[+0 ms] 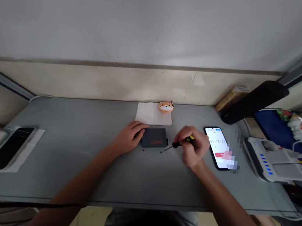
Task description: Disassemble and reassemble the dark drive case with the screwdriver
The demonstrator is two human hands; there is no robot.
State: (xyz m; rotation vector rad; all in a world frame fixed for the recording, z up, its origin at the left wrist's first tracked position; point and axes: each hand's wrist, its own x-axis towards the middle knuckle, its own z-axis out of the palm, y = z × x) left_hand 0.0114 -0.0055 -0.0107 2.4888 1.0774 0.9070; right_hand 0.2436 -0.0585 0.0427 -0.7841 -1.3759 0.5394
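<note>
A small dark grey box [153, 137] with orange lettering lies flat on the grey desk. My left hand [131, 136] grips its left end, fingers at the back corner and thumb nearer the front. In my right hand [194, 144] is a screwdriver [176, 145] with a black and yellow handle, the fist closed round it. Its thin shaft points left and down, the tip close to a tiny dark screw [161, 152] in front of the box. Another tiny dark piece [143, 150], likely a screw, lies by the box's front left corner.
Behind the box are white paper [148, 113] and an orange animal-faced case [166, 107]. A lit phone [217, 147] shows a timer on the right, beside a white power strip [275, 162]. A black cylinder [255, 102] leans there. Another phone [9, 148] lies far left.
</note>
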